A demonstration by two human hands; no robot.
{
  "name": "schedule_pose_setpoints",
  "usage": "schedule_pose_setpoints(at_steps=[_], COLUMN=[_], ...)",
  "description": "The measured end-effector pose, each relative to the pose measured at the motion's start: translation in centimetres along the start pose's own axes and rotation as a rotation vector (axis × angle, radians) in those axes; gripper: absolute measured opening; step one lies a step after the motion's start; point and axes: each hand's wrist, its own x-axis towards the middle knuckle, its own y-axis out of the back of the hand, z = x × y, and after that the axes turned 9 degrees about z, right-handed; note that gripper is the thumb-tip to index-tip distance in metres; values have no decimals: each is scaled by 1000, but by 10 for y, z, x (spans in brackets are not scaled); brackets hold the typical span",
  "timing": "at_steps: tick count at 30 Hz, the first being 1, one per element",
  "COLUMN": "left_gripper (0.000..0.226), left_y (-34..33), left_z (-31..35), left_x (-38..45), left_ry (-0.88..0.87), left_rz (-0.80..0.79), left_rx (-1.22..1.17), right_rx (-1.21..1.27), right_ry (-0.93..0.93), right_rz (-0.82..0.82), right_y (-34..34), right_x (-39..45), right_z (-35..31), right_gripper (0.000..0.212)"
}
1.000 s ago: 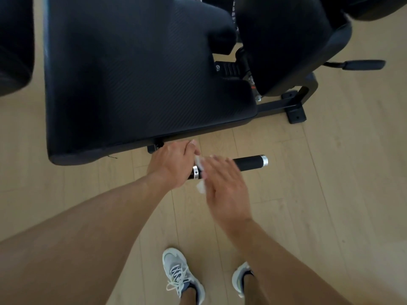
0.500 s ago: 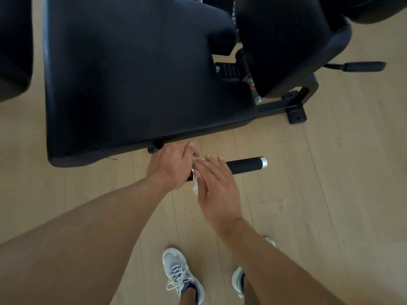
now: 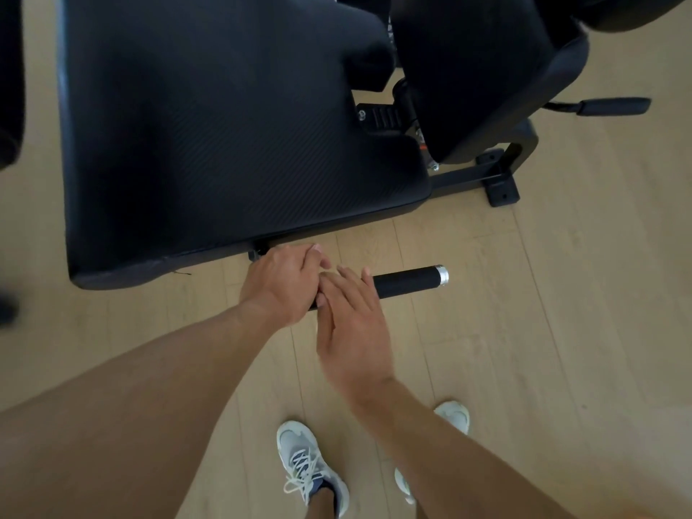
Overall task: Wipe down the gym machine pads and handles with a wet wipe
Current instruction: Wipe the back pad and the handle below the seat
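Observation:
A black handle [image 3: 408, 282] with a silver end cap sticks out to the right below the big black seat pad [image 3: 209, 136]. My left hand [image 3: 279, 282] is curled round the inner end of this handle, close under the pad's front edge. Beside it, my right hand [image 3: 352, 324] lies with straight fingers across the handle, its fingertips touching my left fingers. No wet wipe shows; the spot between the two hands is covered.
A second black pad [image 3: 479, 69] stands at the upper right, with another black handle [image 3: 614, 106] beyond it. The machine's black frame foot [image 3: 501, 189] rests on the light wood floor. My shoes [image 3: 307, 466] are below the hands.
My right hand slid left along the handle until it met my left hand. The white wipe seen between the hands earlier is now covered. My left hand stayed put.

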Motion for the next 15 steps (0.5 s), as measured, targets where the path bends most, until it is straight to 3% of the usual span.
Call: schedule_pose_setpoints(at_steps=[3, 6, 9, 12, 15], left_gripper=[45, 44, 44, 43, 43], left_y=[-1, 0, 0, 1, 2], left_z=[0, -1, -1, -1, 1], left_x=[0, 0, -1, -1, -1], left_ry=[-8, 0, -15, -11, -7], left_rz=[-17, -38, -33, -37, -23], left_rx=[3, -14, -21, -20, 1], right_rx=[-49, -157, -213, -187, -72], right_ry=[94, -23, -147, -149, 36], right_rz=[-20, -9, 34, 63, 9], right_y=[11, 34, 48, 36, 12], right_x=[1, 10, 11, 8, -6], right_z=[18, 70, 98, 66, 16], right_gripper=[32, 27, 50, 41, 32])
